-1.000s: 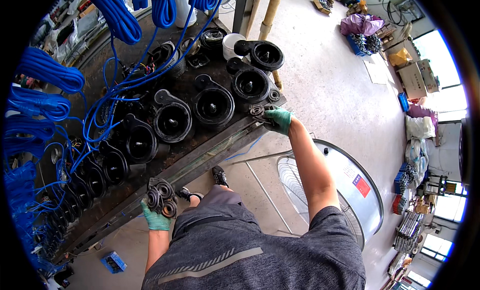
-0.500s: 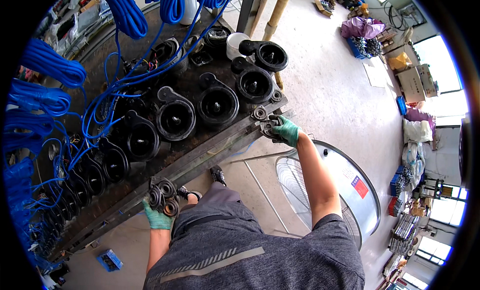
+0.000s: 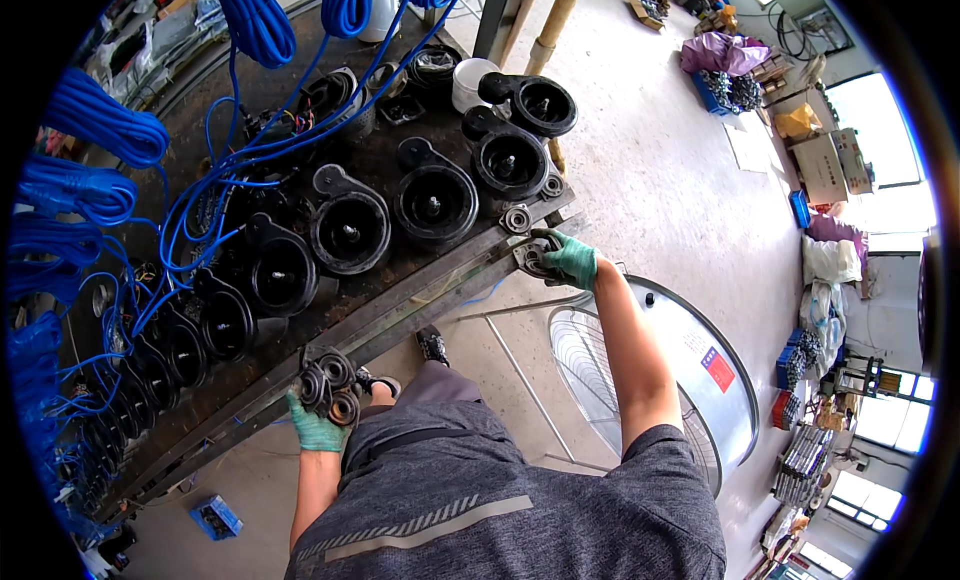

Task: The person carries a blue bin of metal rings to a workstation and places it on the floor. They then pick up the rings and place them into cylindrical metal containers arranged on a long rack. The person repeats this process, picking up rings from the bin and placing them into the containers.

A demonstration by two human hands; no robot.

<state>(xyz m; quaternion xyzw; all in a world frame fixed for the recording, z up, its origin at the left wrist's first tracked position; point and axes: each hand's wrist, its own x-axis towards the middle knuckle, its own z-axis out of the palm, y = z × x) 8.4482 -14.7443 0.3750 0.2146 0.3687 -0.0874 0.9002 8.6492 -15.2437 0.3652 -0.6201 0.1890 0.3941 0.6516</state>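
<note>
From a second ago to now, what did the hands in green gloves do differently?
The right hand drew back from the bench top toward the bench's front edge, bringing a small round metal part that it grips. A similar round part lies on the bench where the hand was. The left hand stayed put, holding its bunch of black ring parts. The row of black pump housings did not move.

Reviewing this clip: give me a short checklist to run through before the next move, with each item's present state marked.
1. Right hand grips a small round black part at the bench edge: ok.
2. Left hand holds a cluster of black ring parts: ok.
3. Both hands gloved: ok.
4. Loose round part lies on the bench by the right hand: ok.
5. Part seated squarely in the right hand: cannot tell.
</note>
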